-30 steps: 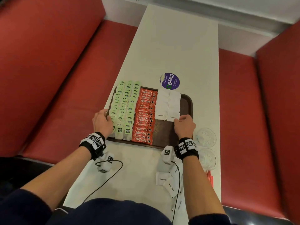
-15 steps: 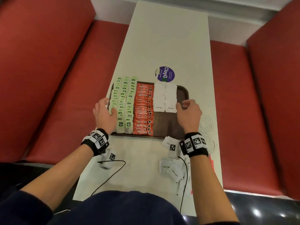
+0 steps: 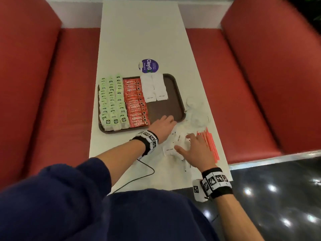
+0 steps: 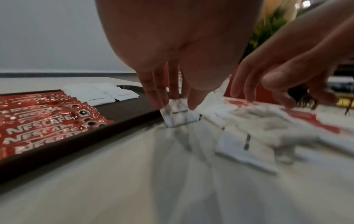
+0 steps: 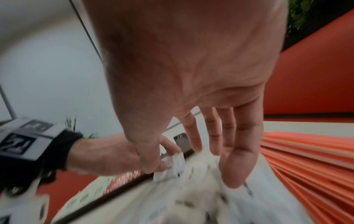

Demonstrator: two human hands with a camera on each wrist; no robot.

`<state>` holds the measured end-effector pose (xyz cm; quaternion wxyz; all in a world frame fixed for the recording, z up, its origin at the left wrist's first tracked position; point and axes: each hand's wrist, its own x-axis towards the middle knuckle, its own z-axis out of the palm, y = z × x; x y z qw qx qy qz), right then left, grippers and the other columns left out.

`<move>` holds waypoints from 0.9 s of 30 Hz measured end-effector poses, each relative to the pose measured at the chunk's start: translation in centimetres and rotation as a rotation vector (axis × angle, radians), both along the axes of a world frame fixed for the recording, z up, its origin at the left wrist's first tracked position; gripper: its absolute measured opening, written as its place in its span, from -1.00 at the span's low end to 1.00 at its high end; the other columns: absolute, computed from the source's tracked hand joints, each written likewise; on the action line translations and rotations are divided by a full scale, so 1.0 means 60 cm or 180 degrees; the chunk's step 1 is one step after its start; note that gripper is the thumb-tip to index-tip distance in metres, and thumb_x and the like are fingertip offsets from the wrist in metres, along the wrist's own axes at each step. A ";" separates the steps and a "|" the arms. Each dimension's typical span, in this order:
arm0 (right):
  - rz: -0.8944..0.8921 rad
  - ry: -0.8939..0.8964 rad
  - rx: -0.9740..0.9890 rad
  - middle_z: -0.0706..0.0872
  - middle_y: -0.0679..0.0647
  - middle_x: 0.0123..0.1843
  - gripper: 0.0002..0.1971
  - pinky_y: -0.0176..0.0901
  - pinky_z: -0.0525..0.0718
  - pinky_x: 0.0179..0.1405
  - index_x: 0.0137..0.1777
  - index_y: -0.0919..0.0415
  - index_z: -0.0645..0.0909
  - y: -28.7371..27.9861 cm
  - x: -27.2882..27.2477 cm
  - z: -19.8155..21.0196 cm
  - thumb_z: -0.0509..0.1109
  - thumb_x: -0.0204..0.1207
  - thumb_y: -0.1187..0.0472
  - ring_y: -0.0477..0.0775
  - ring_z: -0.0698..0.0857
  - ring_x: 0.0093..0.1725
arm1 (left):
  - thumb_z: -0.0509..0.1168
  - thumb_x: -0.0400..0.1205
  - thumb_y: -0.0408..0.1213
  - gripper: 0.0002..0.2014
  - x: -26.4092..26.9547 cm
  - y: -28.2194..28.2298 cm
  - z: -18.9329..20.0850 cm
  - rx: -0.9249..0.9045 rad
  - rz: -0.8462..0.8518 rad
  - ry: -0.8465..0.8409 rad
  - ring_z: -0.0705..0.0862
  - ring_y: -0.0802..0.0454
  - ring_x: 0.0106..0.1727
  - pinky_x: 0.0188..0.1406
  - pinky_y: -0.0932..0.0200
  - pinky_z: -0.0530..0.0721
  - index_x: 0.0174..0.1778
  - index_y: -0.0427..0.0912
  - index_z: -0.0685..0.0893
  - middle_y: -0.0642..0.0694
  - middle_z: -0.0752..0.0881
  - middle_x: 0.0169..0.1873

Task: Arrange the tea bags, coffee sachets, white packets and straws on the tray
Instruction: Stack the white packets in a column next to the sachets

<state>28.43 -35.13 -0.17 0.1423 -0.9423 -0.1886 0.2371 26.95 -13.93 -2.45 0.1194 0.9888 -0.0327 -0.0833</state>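
Observation:
The brown tray (image 3: 171,100) holds rows of green tea bags (image 3: 112,103), red coffee sachets (image 3: 136,103) and two rows of white packets (image 3: 154,88). Loose white packets (image 3: 171,146) lie in a pile on the table just off the tray's near right corner. My left hand (image 3: 171,120) pinches one white packet (image 4: 179,115) between thumb and fingers at the tray's near edge. Over the pile my right hand (image 3: 184,141) hovers with straight, spread fingers (image 5: 229,145) and holds nothing. Orange straws (image 3: 210,145) lie to the right of that hand.
Two clear glasses (image 3: 196,110) stand on the white table (image 3: 142,32) just right of the tray. A purple round sticker (image 3: 148,66) sits behind the tray. Red bench seats (image 3: 243,84) flank the table. A black cable (image 3: 144,174) runs near the front edge.
Both hands left the tray's sides and came to the loose packet pile at the front right. The left hand has picked up one white packet. The head view swung right.

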 end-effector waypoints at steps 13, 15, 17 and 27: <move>0.0178 -0.0182 0.0627 0.42 0.07 0.62 -0.35 0.09 0.67 0.51 0.64 -0.02 0.53 0.015 -0.054 -0.043 0.58 0.63 -0.22 0.20 0.61 0.51 | 0.30 0.79 -0.38 -0.65 -0.092 0.027 -0.059 -0.0011 0.0335 0.0009 0.53 -0.24 0.36 0.30 -0.10 0.60 0.51 -0.28 0.58 -0.26 0.62 0.36; -0.0024 -0.0188 0.0561 0.45 0.10 0.62 -0.27 0.10 0.69 0.46 0.64 -0.01 0.51 0.006 -0.044 -0.041 0.58 0.58 -0.33 0.21 0.64 0.49 | 0.33 0.82 -0.23 -0.62 -0.108 0.038 -0.066 -0.0122 0.0503 0.0061 0.50 -0.24 0.41 0.39 -0.10 0.55 0.53 -0.28 0.59 -0.26 0.60 0.38; -0.0064 -0.0045 0.0257 0.43 0.16 0.66 -0.09 0.19 0.71 0.47 0.71 0.00 0.43 0.005 -0.040 -0.041 0.56 0.50 -0.47 0.25 0.64 0.51 | 0.38 0.81 -0.15 -0.59 -0.121 0.045 -0.066 -0.0219 0.0722 0.0066 0.47 -0.22 0.43 0.41 -0.12 0.55 0.52 -0.26 0.61 -0.23 0.57 0.41; -0.0162 0.0179 0.0480 0.35 0.23 0.62 -0.23 0.10 0.73 0.40 0.64 -0.02 0.41 0.031 -0.028 -0.040 0.68 0.54 -0.20 0.26 0.69 0.35 | 0.54 0.69 0.04 -0.64 -0.136 0.058 -0.019 -0.1520 0.1202 0.0607 0.71 -0.15 -0.06 -0.13 0.01 0.59 0.13 -0.22 0.77 -0.13 0.75 -0.04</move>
